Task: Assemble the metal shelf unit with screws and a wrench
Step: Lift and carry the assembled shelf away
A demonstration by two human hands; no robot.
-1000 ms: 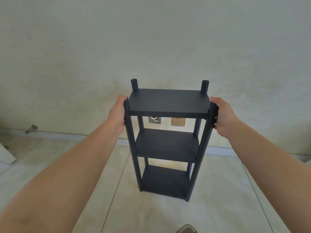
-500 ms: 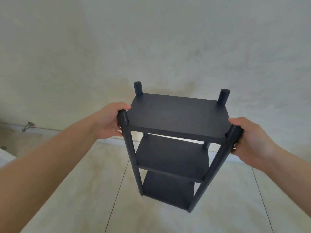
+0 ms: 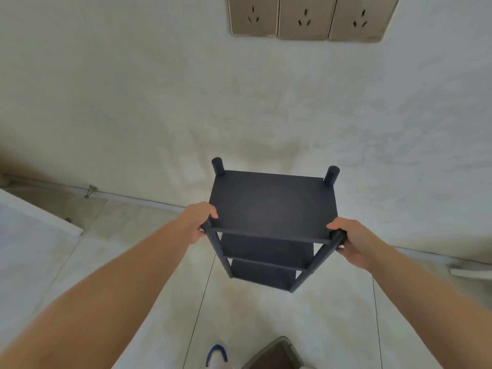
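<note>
Upright on the floor tiles (image 3: 165, 310), near the wall: dark shelf unit (image 3: 271, 209), 3 tiers. Left hand (image 3: 195, 222) curled round the near-left post top, right hand (image 3: 354, 242) wrapped round the near-right one.

Shoe (image 3: 217, 355) — cut off below.

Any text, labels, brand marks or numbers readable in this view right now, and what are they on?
None readable.
Three beige wall sockets: only plug slots, no lettering visible.
Dark metal three-tier shelf unit: plain, no label.
White-and-blue shoe: no legible mark.
</note>
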